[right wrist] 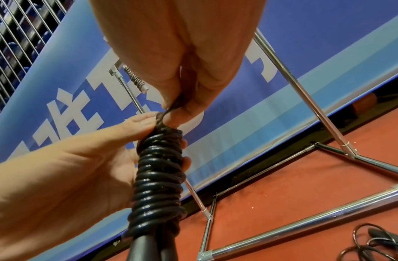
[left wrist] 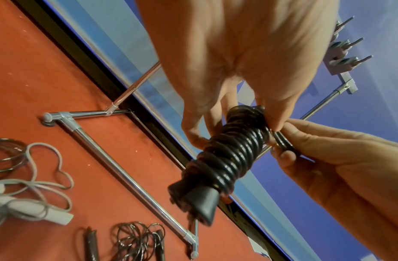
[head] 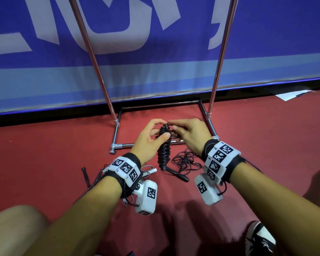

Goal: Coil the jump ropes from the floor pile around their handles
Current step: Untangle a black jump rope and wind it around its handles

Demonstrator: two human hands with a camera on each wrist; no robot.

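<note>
A black jump rope is wound in tight coils around its two black handles, held upright above the red floor. My left hand grips the upper part of the coiled bundle, thumb across the front. My right hand pinches the loose end of the rope at the top of the bundle. Another thin black rope lies tangled on the floor below the right wrist. A grey-white rope with white handles lies by the left wrist.
A chrome rack stands on the red floor just behind my hands, its two uprights rising in front of a blue banner wall. Loose black handles lie at the left. My shoe is at bottom right.
</note>
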